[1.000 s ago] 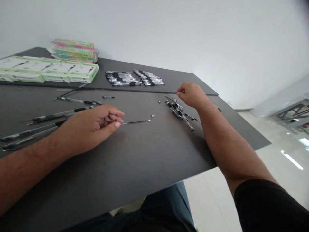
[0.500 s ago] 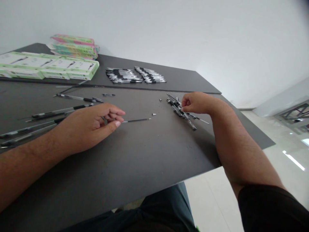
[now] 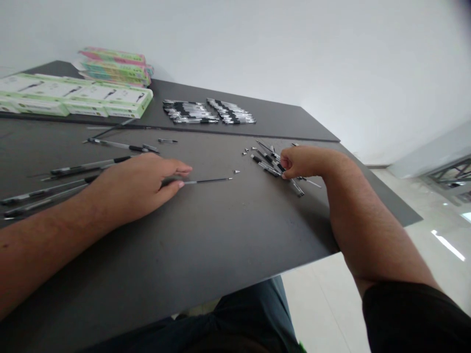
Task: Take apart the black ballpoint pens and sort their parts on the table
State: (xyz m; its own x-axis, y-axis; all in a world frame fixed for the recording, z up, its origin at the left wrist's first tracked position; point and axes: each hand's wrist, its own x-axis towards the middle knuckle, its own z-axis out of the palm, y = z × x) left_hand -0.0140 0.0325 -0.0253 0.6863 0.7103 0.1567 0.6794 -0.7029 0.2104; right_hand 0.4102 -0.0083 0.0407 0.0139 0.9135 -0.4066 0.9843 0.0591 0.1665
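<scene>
My left hand [image 3: 142,179] rests low over the table, fingers stretched out and thumb apart from them. A thin pen refill [image 3: 211,181] lies flat on the table, its rear end at the left thumb tip. Just past the refill's point lies a small cone-shaped pen tip [image 3: 236,171]. My right hand [image 3: 303,161] is bent down over a loose pile of pen parts [image 3: 270,169], thumb and fingers closed together; what they pinch is hidden. Several more small pen tips [image 3: 247,150] lie left of that pile.
Pens and barrels [image 3: 91,165] lie around my left forearm. Two rows of clear pens with black grips [image 3: 191,113] lie on the raised back board [image 3: 279,117]. Green-white boxes [image 3: 88,98] and a stack of colourful packs [image 3: 114,66] stand at the back left.
My left fingers have straightened from a loose curl. Parts in the right-hand pile have shifted, and more small pen tips now show beside it. My right hand stays over the pile.
</scene>
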